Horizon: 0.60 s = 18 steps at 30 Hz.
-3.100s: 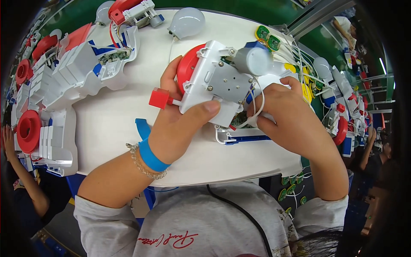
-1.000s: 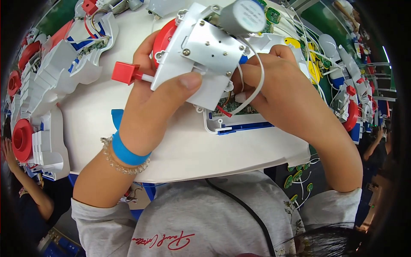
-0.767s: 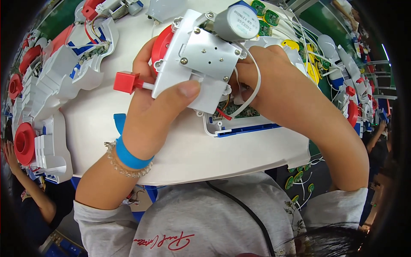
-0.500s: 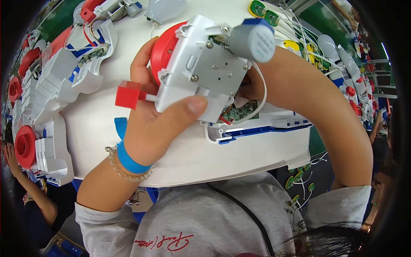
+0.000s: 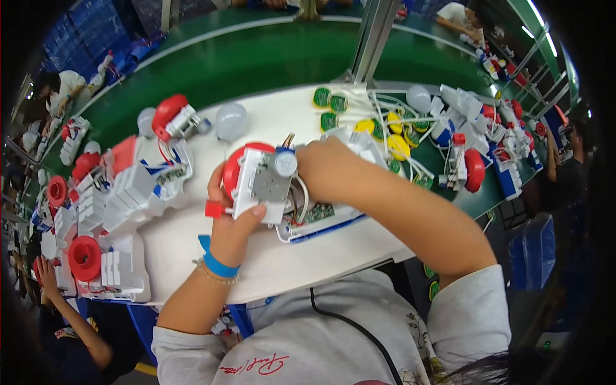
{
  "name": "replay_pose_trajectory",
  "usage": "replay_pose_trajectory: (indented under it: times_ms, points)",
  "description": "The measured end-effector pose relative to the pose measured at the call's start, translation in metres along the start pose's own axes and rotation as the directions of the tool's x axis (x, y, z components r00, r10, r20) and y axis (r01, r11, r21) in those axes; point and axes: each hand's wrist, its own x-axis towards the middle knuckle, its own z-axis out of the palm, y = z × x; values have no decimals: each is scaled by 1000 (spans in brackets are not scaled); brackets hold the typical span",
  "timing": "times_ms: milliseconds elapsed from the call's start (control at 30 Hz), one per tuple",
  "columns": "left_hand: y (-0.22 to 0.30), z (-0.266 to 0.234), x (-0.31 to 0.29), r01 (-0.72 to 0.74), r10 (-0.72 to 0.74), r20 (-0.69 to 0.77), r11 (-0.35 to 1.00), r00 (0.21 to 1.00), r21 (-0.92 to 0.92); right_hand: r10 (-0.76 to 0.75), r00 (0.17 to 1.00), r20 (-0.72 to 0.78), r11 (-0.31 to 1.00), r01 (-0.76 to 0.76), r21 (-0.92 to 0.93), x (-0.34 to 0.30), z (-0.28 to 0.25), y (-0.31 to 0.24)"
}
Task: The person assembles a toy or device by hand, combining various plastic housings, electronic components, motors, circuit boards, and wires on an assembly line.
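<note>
My left hand grips a white motor unit, thumb on its near face and fingers behind it. The unit has a grey metal plate, a round silver motor, a red disc on its left and a red block on a short shaft. Short wires stick up above the motor. Beside it, my right hand is curled closed with its fingertips hidden; what it holds cannot be made out. Beneath both hands lies a white housing with a blue edge, and a green circuit board shows in it.
White housings with red discs crowd the left side. Behind the unit stands a frosted bulb-shaped part. Green and yellow round boards with white cables and further assemblies fill the right. A metal post rises beyond the table.
The view has pulled back and tilted up, showing more beyond the table. My right hand has come up from behind the unit to beside the motor. My left hand still holds the unit.
</note>
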Motion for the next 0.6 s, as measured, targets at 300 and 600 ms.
replay_pose_trajectory:
  times_ms: [300,600]
  points:
    - [11,-8,-6,-47,49,-80,999,996,27,436,763,-477,899,-354,257,-40,-14,132]
    - [12,-10,-7,38,-46,-117,997,992,-62,504,837,-212,127,171,977,-51,6,126]
